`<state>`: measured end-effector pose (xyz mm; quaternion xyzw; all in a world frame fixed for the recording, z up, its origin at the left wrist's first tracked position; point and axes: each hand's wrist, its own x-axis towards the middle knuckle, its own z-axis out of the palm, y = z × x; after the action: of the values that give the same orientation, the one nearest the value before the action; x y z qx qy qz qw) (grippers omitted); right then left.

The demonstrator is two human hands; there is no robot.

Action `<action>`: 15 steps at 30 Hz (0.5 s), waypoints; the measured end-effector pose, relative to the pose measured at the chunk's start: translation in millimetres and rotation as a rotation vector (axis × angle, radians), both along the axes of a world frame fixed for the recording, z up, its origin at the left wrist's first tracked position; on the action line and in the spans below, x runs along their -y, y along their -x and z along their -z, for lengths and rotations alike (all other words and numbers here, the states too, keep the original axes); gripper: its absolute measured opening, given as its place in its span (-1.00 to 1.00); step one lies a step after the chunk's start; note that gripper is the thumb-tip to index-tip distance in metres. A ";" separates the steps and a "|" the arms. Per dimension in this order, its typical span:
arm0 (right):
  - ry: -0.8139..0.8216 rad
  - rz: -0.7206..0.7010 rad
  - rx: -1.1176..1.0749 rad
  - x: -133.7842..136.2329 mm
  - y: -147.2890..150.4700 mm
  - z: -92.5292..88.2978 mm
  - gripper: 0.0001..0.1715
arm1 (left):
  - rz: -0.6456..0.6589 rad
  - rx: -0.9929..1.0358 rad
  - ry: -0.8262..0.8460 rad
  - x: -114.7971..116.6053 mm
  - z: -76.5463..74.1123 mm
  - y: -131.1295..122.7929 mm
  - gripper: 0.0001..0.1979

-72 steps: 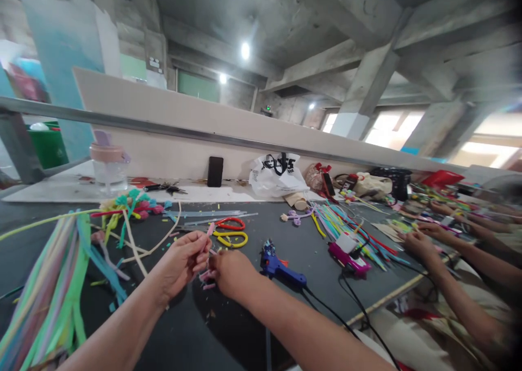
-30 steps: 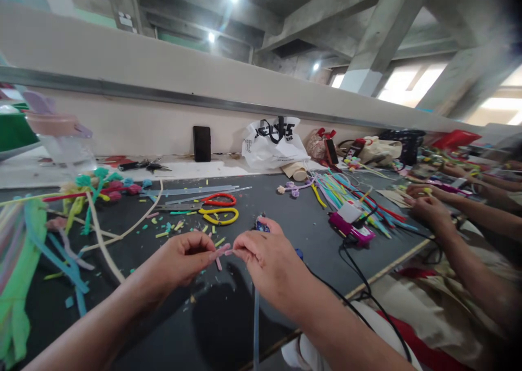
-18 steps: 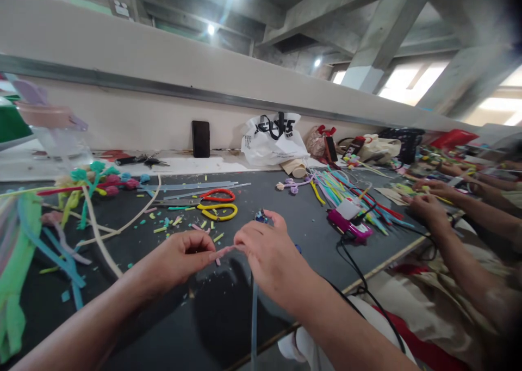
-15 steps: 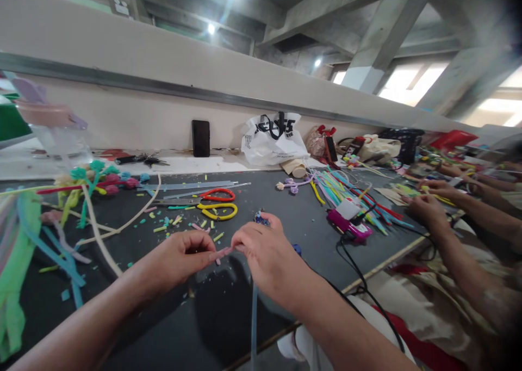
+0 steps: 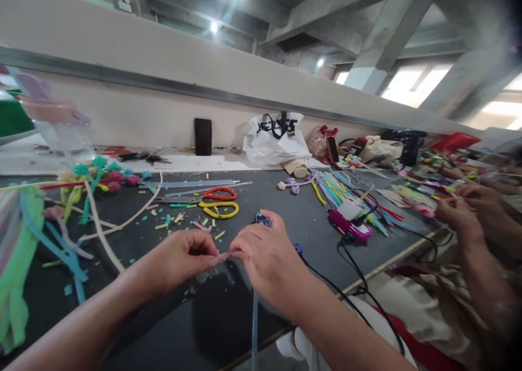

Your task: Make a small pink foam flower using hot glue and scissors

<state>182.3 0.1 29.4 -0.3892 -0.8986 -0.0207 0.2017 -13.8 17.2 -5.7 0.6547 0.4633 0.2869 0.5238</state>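
Note:
Between my two hands, above the dark tabletop, is a small pink strip (image 5: 224, 257). My left hand (image 5: 185, 257) pinches one end with thumb and forefinger. The fingertips of my right hand (image 5: 265, 257) are closed at the other end. Behind the right fingers a dark blue object (image 5: 261, 218) pokes out, mostly covered by the hand; its kind I cannot make out. A blue piece with a black cable (image 5: 299, 249) shows beyond the right wrist. Below the right hand hangs a pale translucent stick (image 5: 255, 322). Scissors (image 5: 218, 202) with red and yellow handles lie beyond the hands.
Foam-like scraps (image 5: 175, 218) litter the table near the scissors. At left are coloured fuzzy strips (image 5: 24, 251) and a clear bottle (image 5: 61, 126). A purple device (image 5: 350, 225) with cables lies at right, near a strip bundle (image 5: 334, 191). Another person's hands (image 5: 460, 208) work farther right.
The pink strip has turned slightly between my fingertips, and my hands are a little closer together. The neighbouring person's hands have shifted right.

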 end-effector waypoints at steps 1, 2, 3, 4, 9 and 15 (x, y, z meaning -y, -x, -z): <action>-0.002 0.000 0.006 0.1 0.2 0.1 -0.78 | -0.002 -0.005 -0.008 -0.2 0.3 0.2 -0.72; -0.002 -0.001 0.013 0.2 0.4 0.1 -0.77 | -0.006 -0.009 -0.014 -0.5 0.6 0.4 -0.72; 0.000 -0.003 0.019 0.2 0.7 0.2 -0.77 | -0.008 -0.013 -0.016 -0.7 0.7 0.4 -0.71; 0.003 -0.006 0.025 0.3 1.0 0.2 -0.77 | -0.007 -0.017 -0.018 -1.0 0.7 0.3 -0.71; 0.021 0.007 0.041 0.6 2.9 -0.9 -0.79 | 0.010 -0.025 -0.020 -0.6 -1.8 -0.6 -0.66; 0.015 0.035 0.038 2.4 4.8 -0.4 -0.84 | 0.000 -0.009 -0.007 1.2 -3.4 -1.8 -0.68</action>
<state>177.5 -2.3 29.8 -0.4059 -0.8954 -0.0246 0.1813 -12.0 16.0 -2.2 0.6579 0.4645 0.2855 0.5194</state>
